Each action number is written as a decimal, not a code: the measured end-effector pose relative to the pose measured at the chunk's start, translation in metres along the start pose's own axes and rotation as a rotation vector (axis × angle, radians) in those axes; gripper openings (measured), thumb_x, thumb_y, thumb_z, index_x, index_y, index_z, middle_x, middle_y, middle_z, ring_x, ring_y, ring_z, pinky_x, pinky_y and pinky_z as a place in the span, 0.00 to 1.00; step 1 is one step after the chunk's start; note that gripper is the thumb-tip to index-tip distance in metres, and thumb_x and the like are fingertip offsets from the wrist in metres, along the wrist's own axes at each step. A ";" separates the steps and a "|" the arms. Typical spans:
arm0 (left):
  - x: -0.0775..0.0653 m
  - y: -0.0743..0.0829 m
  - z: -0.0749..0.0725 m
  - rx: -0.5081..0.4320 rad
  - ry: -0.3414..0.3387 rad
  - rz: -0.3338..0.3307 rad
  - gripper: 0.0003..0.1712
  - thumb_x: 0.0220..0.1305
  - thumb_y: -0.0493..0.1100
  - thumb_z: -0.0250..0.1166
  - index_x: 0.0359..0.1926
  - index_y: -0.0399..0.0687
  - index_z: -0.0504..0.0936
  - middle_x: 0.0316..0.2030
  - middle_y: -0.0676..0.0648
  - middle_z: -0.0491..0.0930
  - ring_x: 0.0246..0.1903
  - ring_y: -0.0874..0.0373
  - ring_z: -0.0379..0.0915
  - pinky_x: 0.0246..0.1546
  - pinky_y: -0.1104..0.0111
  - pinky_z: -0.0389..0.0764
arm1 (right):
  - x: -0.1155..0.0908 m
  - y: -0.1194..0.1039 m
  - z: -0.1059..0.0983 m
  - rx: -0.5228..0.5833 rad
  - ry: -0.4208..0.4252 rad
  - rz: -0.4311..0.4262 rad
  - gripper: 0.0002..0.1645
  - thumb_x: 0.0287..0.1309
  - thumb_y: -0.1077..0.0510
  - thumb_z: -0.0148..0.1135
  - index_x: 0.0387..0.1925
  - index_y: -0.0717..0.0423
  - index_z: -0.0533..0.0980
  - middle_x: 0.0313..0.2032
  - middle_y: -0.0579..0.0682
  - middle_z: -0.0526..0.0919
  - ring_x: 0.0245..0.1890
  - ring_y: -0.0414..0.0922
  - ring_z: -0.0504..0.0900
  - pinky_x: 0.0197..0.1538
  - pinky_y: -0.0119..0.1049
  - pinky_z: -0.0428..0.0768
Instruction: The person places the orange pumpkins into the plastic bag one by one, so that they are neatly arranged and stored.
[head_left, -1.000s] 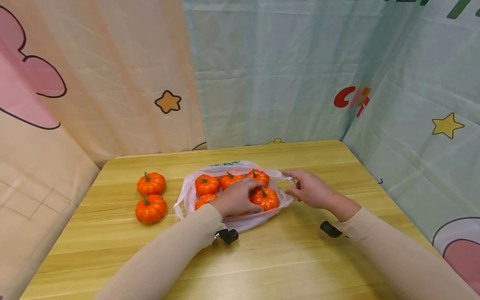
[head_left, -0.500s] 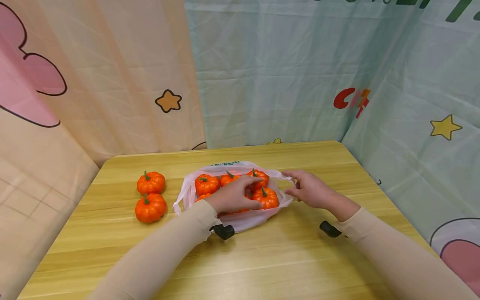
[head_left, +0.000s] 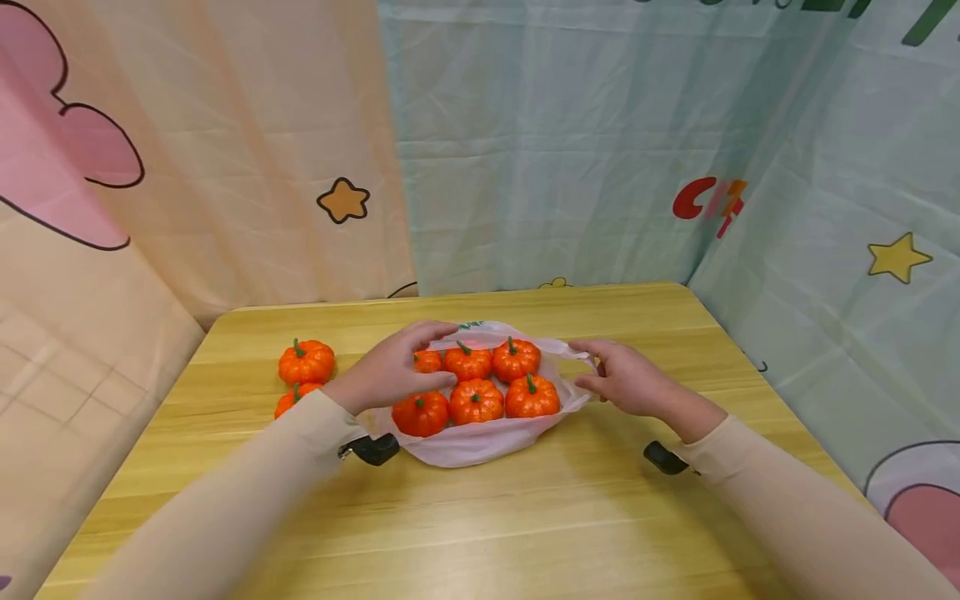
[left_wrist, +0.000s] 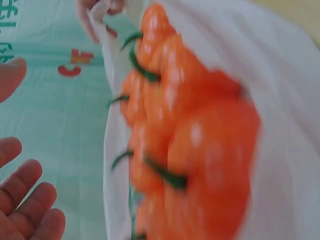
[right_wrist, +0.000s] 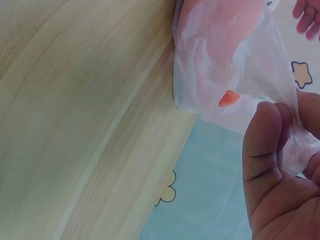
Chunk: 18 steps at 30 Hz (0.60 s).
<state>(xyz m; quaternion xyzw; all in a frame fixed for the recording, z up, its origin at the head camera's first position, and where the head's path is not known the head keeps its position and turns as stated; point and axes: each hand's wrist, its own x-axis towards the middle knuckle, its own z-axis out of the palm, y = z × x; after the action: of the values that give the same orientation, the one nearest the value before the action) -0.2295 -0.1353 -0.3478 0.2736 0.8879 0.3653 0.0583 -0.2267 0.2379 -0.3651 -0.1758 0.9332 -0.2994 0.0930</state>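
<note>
Pastel cartoon curtains with stars hung behind the yellow wooden table (head_left: 525, 517) as I watched. On it lay a thin white plastic bag (head_left: 480, 446), mouth open upward, with six small orange toy pumpkins with green stems (head_left: 477, 401) sitting in two rows inside. My left hand (head_left: 390, 371) hovered over the bag's left rim, fingers relaxed and spread above the back-left pumpkin, gripping nothing that I could see; the left wrist view was blurred, though it showed loose fingers (left_wrist: 25, 210) beside the bag. My right hand (head_left: 626, 379) pinched the bag's right edge, and the right wrist view showed the film caught between thumb (right_wrist: 262, 150) and fingers. Two more orange pumpkins (head_left: 306, 362) sat on the table just left of the bag, the nearer one partly hidden by my left sleeve (head_left: 247, 500).
</note>
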 end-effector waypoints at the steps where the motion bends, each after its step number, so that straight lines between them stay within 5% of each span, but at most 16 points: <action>1: -0.006 -0.003 -0.007 0.016 0.014 -0.011 0.43 0.65 0.53 0.75 0.78 0.53 0.69 0.77 0.46 0.67 0.74 0.39 0.65 0.72 0.40 0.69 | 0.000 0.000 0.000 0.000 0.001 0.001 0.36 0.71 0.59 0.67 0.76 0.61 0.67 0.31 0.52 0.77 0.22 0.44 0.75 0.26 0.37 0.78; 8: -0.051 -0.038 -0.045 0.149 0.061 -0.148 0.48 0.64 0.56 0.76 0.80 0.52 0.64 0.79 0.40 0.62 0.76 0.35 0.60 0.70 0.35 0.68 | -0.001 -0.001 -0.002 -0.015 0.003 0.005 0.37 0.70 0.59 0.68 0.76 0.60 0.67 0.28 0.51 0.77 0.22 0.44 0.75 0.26 0.37 0.77; 18: -0.106 -0.080 -0.067 0.214 0.063 -0.240 0.52 0.61 0.57 0.78 0.79 0.43 0.64 0.75 0.33 0.64 0.72 0.30 0.63 0.68 0.32 0.68 | -0.002 -0.001 -0.002 -0.003 -0.003 -0.014 0.38 0.70 0.59 0.68 0.76 0.61 0.67 0.27 0.51 0.77 0.21 0.45 0.72 0.24 0.37 0.76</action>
<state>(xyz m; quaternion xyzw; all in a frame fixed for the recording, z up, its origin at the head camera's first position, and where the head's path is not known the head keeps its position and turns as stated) -0.1956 -0.2791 -0.3642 0.1588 0.9494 0.2674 0.0441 -0.2254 0.2394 -0.3626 -0.1827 0.9323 -0.2982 0.0920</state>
